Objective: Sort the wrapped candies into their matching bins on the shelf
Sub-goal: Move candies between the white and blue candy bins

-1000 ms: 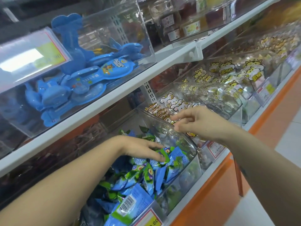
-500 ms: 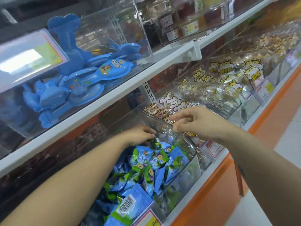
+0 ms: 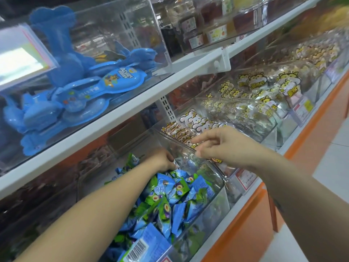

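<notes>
A white shelf (image 3: 132, 110) runs in two tiers from lower left to upper right, above an orange base (image 3: 245, 224). On the upper tier a clear case holds blue plastic toys (image 3: 75, 103), and further right stand jars (image 3: 213, 33) with labels. The lower tier carries a row of clear bins. The nearest bin (image 3: 217, 201) is heaped with blue-and-green wrapped candies (image 3: 170, 195); these are the task's things, and they lie loose in a pile that fills it from the front wall to the back. Just right of it, the neighbouring bin (image 3: 236, 114) holds clear packets printed with cartoon animals.

The curved clear lid (image 3: 181, 148) of the nearest bin is raised. The right hand (image 3: 226, 146) holds it up, thumb and forefinger closed together on its edge, the other fingers (image 3: 213, 135) loosely bent.

The left hand (image 3: 162, 159) reaches under the lid to the back of the pile. Its fingers are curled downward among the candies, and a pale wrapper end shows at their tips; I cannot tell whether they are clamped on it.

A small price label (image 3: 245, 178) hangs on the shelf front below the right wrist.
</notes>
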